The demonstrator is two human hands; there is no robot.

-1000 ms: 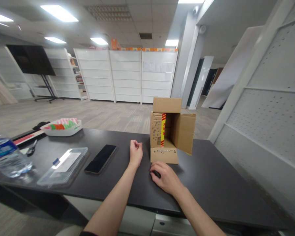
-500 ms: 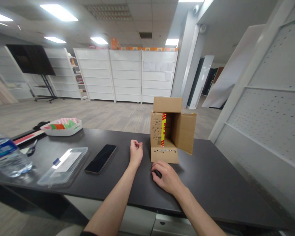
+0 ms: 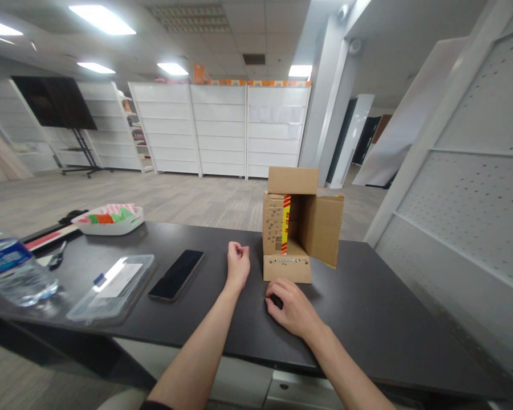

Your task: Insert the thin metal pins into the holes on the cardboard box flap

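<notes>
My left hand (image 3: 238,265) rests on the dark tabletop left of a cardboard box, fingers curled with thumb and fingertips together; anything in them is hidden. My right hand (image 3: 289,307) lies on the table just in front of the box, fingers and thumb curled round a dark patch, which may be a small black thing or shadow. The cardboard box (image 3: 325,228) lies on its side with its opening towards me and flaps spread. Small silvery dots and a red-and-yellow tape strip mark its left flap; more dots line the bottom flap near my right fingertips.
On the dark table (image 3: 367,319) to my left lie a black phone (image 3: 177,275), a clear plastic case (image 3: 111,290), a water bottle (image 3: 12,267) and a white basket (image 3: 106,228) with colourful contents. A perforated white panel (image 3: 474,188) stands along the right side.
Both hands keep nearly the same pose and place. The whole view has shifted very slightly; the box and the other table items have not moved.
</notes>
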